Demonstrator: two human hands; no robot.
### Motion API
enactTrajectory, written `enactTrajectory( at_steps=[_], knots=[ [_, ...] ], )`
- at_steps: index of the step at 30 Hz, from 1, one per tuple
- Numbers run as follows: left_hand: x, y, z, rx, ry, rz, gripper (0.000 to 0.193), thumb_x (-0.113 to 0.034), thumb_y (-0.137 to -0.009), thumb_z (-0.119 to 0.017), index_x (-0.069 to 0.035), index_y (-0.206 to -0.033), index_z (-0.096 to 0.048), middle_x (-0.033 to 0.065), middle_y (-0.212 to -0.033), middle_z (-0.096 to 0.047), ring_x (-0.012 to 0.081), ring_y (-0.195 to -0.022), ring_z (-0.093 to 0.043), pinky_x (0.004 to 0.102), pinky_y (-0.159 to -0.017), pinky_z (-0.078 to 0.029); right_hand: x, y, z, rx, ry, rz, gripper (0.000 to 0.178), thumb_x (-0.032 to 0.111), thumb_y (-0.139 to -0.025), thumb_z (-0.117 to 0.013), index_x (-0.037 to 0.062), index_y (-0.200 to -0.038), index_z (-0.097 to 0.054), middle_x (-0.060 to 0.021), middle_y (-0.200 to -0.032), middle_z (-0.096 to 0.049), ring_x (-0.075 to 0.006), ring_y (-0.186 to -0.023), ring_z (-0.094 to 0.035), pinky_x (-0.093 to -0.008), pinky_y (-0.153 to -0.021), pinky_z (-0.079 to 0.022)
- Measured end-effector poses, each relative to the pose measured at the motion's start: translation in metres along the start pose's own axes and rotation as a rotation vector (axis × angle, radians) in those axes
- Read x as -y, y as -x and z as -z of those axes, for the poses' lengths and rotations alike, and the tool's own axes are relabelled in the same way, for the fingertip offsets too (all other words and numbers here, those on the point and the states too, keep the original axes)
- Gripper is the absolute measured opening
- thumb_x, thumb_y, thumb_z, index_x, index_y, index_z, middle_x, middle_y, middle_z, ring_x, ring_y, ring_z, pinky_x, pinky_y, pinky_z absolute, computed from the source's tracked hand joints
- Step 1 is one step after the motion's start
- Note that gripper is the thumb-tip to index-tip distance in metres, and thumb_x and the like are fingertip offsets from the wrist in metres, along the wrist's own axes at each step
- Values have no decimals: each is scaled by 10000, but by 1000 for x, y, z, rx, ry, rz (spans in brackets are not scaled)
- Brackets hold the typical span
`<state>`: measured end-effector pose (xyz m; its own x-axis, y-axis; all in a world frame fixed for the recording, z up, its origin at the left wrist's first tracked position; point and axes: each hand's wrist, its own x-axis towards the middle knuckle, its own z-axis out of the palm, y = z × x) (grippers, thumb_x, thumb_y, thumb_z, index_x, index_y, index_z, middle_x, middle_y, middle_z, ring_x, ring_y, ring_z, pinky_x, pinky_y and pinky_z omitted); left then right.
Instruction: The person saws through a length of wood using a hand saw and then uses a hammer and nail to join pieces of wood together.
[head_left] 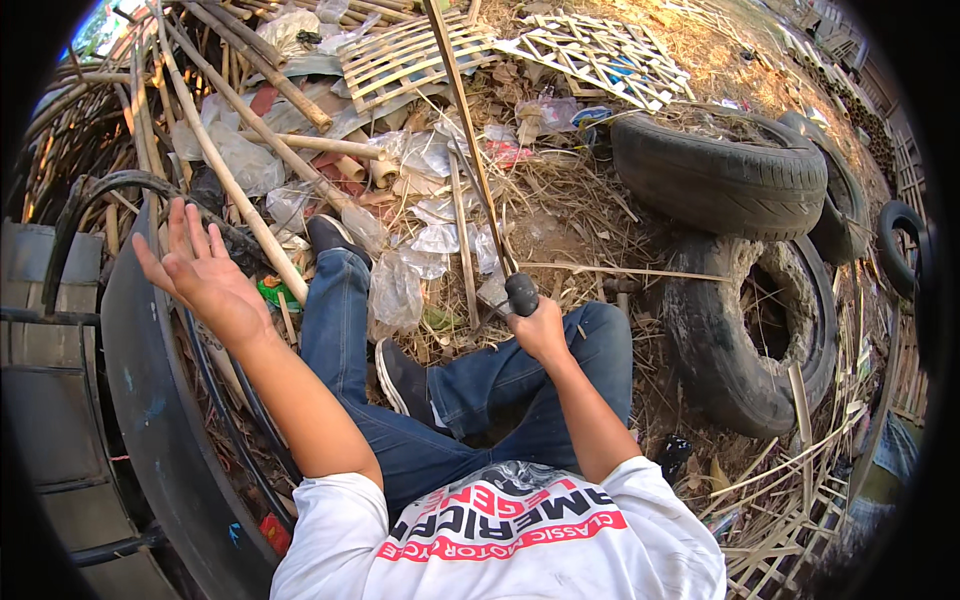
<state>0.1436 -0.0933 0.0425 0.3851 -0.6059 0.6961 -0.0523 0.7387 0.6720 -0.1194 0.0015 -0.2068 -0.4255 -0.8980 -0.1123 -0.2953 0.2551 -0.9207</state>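
My left hand point(208, 277) is raised at the left with its palm up, fingers spread and nothing in it. Over my bent right knee, my right hand point(541, 326) is closed around a dark-handled tool point(521, 294) with a rounded end. Most of that tool is hidden by the fist. A long, narrow bamboo strip point(462, 110) runs from the top edge down to the dark end. Whether my fingers also grip the strip, I cannot tell. Another thin strip point(625, 270) lies across the ground to the right of the hand.
Worn tyres point(715, 170) lie stacked at the right, one point(695, 335) leaning below. Woven bamboo lattices point(600, 60) are on the ground ahead. Bamboo poles point(225, 165) and plastic bags point(395, 295) litter the left. A dark curved panel point(150, 370) stands close beside my left arm.
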Motion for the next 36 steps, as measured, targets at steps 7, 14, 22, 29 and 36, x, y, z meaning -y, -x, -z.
enactTrajectory(
  at_steps=[7, 14, 22, 29, 36],
  knots=[
    [8, 23, -13, 56, -20, 21, 846, -608, -903, -479, -147, -1482, -70, 231, -1440, -352, 413, -1378, -279, 577, -1129, -105, -69, 15, -19, -72, 98, -95, 211, 143, -684, -634, -50, -768, -631, -283, -741, -631, -426, -772, -645, -440, -671, -496],
    [61, 45, -41, 431, -58, 143, 927, -537, -867, -608, -161, -1495, -39, 238, -1477, -275, 395, -1408, -226, 518, -1143, -102, -53, 19, -15, -33, 2, -107, 235, 150, -674, -638, -56, -786, -623, -291, -758, -628, -444, -810, -630, -456, -704, -495],
    [91, 91, -140, 723, 518, 360, 472, -362, -902, -645, -78, -1181, -390, 92, -853, -557, 165, -717, -566, 281, -642, -463, -50, 20, -19, 55, 47, -77, 230, 134, -666, -628, -55, -798, -626, -300, -771, -625, -461, -823, -616, -457, -716, -499],
    [106, 128, -148, 517, 380, 337, 476, -217, -874, -678, -155, -659, -257, -78, -586, -253, 28, -508, -246, 217, -440, -203, -69, -22, -12, 462, -53, -245, 217, 169, -662, -635, -49, -663, -642, -131, -538, -589, -215, -467, -576, -349, -484, -457],
    [82, 125, -135, 463, 418, 370, 476, -228, -874, -678, -154, -666, -256, -78, -591, -251, 26, -501, -214, 211, -427, -189, -72, -16, -4, 608, -424, -287, 125, 107, -696, -620, 4, -626, -602, -61, -529, -548, -139, -438, -504, -299, -432, -385]
  ],
)
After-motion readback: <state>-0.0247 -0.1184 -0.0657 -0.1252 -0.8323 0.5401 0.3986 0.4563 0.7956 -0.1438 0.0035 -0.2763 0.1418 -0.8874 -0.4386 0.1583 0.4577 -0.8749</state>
